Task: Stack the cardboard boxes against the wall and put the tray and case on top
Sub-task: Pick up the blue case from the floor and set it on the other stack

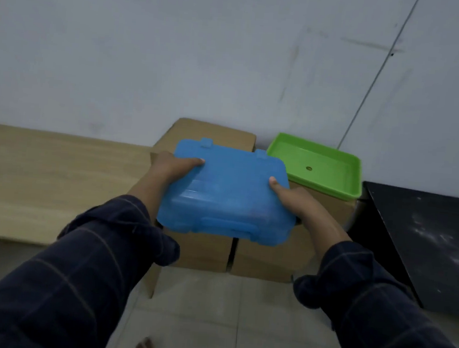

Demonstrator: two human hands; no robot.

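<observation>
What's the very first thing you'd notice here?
The bright blue case, in the middle, gripped at its sides by the left hand and right hand above the cardboard boxes. Next, the green tray sitting on the right-hand box by the wall.

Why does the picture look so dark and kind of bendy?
Head view: the light is dim and bluish, so the sleeves look nearly black; the wide lens curves the wooden bench edge; the blue case in the left hand and right hand looks slightly soft; the green tray stays bright.
</observation>
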